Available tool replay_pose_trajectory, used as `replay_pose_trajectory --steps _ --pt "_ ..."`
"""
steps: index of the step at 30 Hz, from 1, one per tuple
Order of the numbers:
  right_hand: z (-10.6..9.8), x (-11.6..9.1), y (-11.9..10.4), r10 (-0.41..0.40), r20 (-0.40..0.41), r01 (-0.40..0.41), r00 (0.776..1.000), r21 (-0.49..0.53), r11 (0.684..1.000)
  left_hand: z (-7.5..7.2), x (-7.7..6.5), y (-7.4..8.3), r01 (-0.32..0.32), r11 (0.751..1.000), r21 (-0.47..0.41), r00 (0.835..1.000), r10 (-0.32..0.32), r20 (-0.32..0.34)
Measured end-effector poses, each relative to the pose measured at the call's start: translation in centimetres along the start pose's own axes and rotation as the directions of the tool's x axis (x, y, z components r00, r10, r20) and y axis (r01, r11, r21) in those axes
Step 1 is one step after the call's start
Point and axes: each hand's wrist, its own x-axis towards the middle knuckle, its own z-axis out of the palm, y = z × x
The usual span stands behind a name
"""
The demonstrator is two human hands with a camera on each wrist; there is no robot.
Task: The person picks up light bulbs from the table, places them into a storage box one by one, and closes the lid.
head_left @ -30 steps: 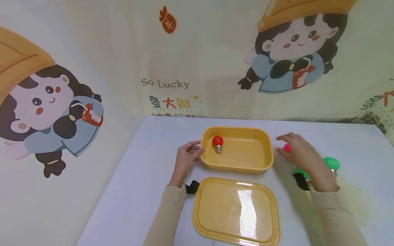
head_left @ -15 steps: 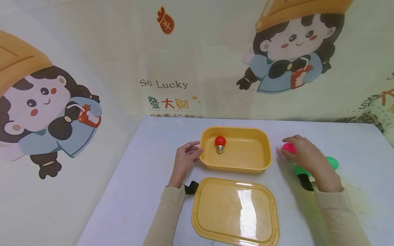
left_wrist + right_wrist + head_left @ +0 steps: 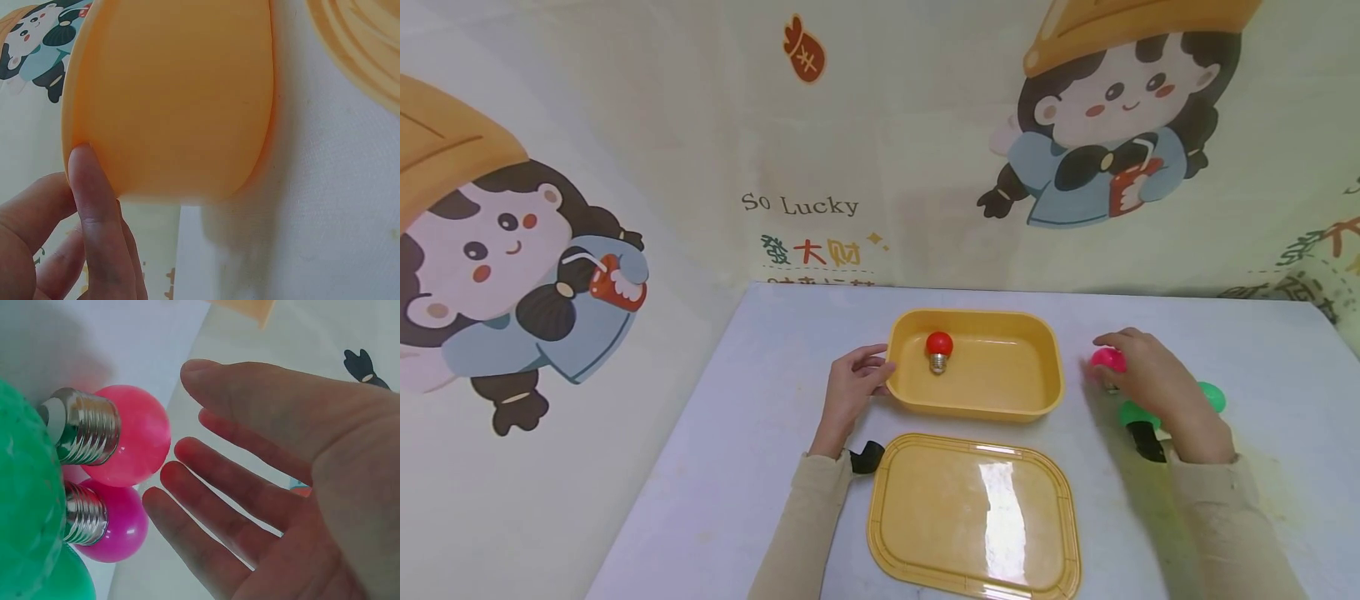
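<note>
Pink bulbs (image 3: 144, 434) lie toward the far edge of the tabletop (image 3: 722, 508) by the right hand (image 3: 1156, 382), spread, holding nothing; the loosely bent left hand (image 3: 852, 381) touches the yellow box (image 3: 977, 409).

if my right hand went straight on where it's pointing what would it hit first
Probably the pink bulb by your right hand, though the magenta bulb beside it looks close too and depth is unclear.

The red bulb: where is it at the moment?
In the head view, the red bulb lies inside the yellow box, in its left half, nearer the end that the left hand touches.
</note>
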Motion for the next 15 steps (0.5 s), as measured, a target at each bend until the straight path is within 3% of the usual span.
replay_pose_trajectory --steps 15 --pt "0.3 0.6 1.0 -0.02 0.037 0.019 0.999 0.004 1.0 0.0 0.0 0.1 0.024 1.0 0.013 1.0 -0.023 -0.016"
